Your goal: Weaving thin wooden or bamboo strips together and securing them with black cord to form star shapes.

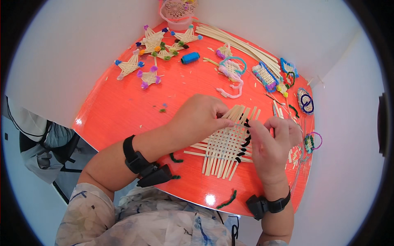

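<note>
A woven mat of pale flat strips [225,142] lies on the red table in front of me, its loose strip ends fanning out on all sides. Black fuzzy stem [246,141] winds in and out along its right edge. My left hand [202,112] is closed at the mat's upper edge, thumb and fingers pinching the strips there. A thin bluish thread [241,124] runs across that edge between both hands. At the upper right corner my right hand [274,141] is closed in a pinch. What its fingertips hold is too small to make out.
Star-shaped strip pieces with coloured tufts [152,41] and a blue thread spool [190,58] lie at the far left. Long loose strips [242,41] line the back edge, by a pink basket [178,14]. Dark green fuzzy stems [227,199] lie near the front edge. Scissors [275,108] rest right.
</note>
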Tool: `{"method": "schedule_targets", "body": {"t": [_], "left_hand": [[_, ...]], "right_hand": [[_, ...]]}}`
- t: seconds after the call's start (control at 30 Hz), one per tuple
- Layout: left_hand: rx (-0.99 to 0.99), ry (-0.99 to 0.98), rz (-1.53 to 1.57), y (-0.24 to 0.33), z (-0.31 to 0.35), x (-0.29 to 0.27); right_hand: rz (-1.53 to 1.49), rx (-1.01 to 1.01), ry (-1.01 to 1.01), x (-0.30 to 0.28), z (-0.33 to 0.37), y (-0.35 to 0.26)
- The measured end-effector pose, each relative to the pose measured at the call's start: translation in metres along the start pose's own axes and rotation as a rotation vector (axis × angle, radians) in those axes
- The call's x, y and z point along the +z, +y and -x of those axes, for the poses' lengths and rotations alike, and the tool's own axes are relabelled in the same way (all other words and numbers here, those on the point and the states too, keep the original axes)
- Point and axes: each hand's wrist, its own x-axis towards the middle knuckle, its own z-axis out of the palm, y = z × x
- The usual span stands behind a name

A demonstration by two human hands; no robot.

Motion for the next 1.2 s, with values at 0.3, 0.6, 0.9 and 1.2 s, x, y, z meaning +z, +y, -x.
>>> {"method": "schedule_targets", "body": {"t": [0.3, 0.6, 0.9, 1.2], "left_hand": [[0.01, -0.017, 0.005, -0.001, 0.001, 0.003], [-0.021, -0.039, -0.1, 0.001, -0.001, 0.001], [-0.046, 0.034, -0.002, 0.0, -0.001, -0.011], [0.071, 0.093, 0.011, 0.004, 0.0, -0.014]], "right_hand": [[0.109, -0.099, -0.027, 0.002, -0.003, -0.005], [-0.053, -0.113, -0.014, 0.012, 0.0, -0.003], [-0.295, -0.17, -0.07, -0.004, 0.002, -0.002], [-0.4, -0.234, -0.193, -0.006, -0.002, 0.0]]}}
